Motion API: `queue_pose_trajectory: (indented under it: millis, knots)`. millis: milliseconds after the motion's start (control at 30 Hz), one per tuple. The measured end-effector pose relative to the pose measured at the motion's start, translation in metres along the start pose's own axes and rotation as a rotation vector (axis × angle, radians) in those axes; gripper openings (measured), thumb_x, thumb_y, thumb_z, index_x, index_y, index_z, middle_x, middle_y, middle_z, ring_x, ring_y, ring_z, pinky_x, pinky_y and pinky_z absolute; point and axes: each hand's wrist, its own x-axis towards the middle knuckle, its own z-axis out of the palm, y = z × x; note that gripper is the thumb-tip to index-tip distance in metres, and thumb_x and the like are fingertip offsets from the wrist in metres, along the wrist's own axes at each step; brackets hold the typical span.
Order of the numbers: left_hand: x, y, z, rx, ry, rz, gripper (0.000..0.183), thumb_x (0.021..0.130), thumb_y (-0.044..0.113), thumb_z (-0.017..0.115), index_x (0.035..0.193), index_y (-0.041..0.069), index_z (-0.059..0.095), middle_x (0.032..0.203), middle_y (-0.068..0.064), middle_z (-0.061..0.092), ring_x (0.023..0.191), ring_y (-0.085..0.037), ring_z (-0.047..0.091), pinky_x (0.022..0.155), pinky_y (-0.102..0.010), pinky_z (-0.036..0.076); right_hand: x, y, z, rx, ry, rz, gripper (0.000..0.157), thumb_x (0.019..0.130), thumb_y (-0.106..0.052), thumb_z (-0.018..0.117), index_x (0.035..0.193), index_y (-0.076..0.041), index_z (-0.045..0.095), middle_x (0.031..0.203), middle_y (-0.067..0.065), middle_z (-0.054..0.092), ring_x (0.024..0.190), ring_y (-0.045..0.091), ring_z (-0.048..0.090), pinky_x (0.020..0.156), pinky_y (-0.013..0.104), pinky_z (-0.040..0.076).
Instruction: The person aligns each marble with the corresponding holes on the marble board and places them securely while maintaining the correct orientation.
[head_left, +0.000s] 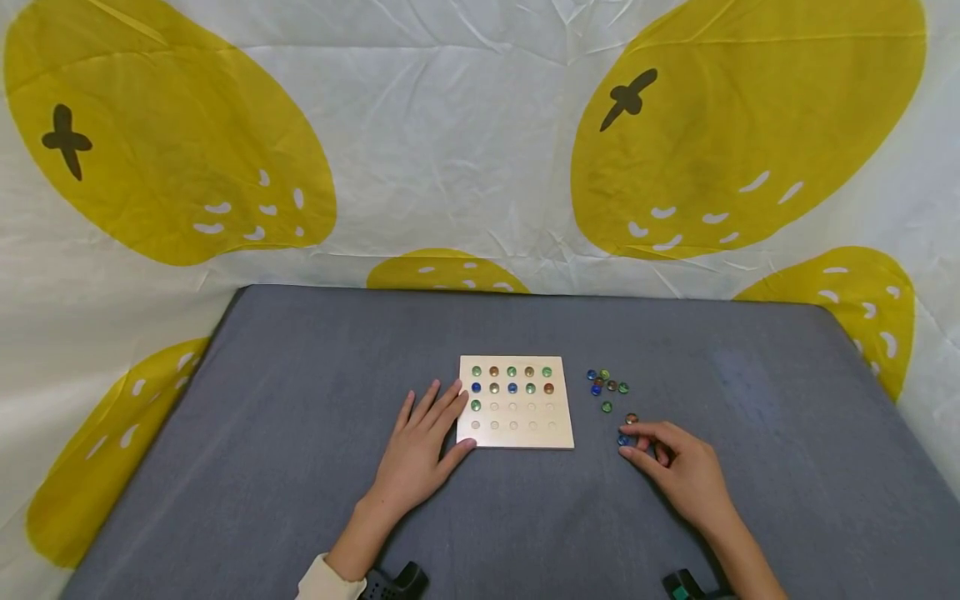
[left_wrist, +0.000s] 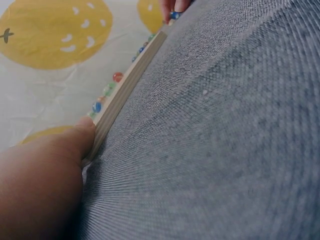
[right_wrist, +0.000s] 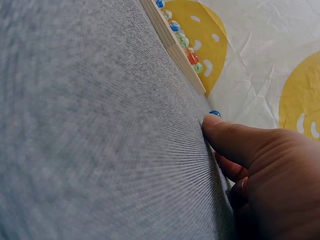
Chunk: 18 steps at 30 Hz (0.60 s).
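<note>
Head, board (head_left: 522, 437) holding eleven marbles (head_left: 512, 388), left hand (head_left: 415, 452) spread, right hand (head_left: 681, 468) pinching blue marble (head_left: 623, 440)

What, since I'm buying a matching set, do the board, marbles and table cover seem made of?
Board: probably pale wood, smooth, matte; grain-like lines streak its edge.
Marbles: likely glass, glossy; they look partly see-through, with highlights.
Table cover: woven fabric, matte; the weave shows, fibre unclear.
</note>
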Motion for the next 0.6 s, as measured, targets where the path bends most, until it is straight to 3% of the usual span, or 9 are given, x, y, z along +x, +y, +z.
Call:
queue_pose_trajectory:
  millis: [233,600]
  knots:
    - [0.0008,0.0006,-0.0004,0.001,0.005,0.001,0.063,0.093,0.046,0.058,0.145,0.014,0.045,0.152,-0.001,0.035,0.141,-0.028,0.025,0.112,-0.054,0.014,0.0001,-0.0002,-0.0001,0.009,0.01,-0.009,0.026,0.071,-0.006,0.084,0.092,-0.019,0.074,0.072,-0.013,0.053,0.052,0.003,0.038,0.046,0.016,0.03]
    - [-0.0003,0.0002,0.0004,0.004,0.001,0.002,0.063,0.092,0.047,0.058,0.145,0.015,0.045,0.152,-0.002,0.035,0.141,-0.029,0.026,0.112,-0.055,0.014,-0.0022,-0.0025,-0.0001,0.013,0.009,0.047,0.023,0.075,-0.006,0.081,0.094,-0.016,0.072,0.072,-0.012,0.056,0.052,0.004,0.04,0.046,0.017,0.032]
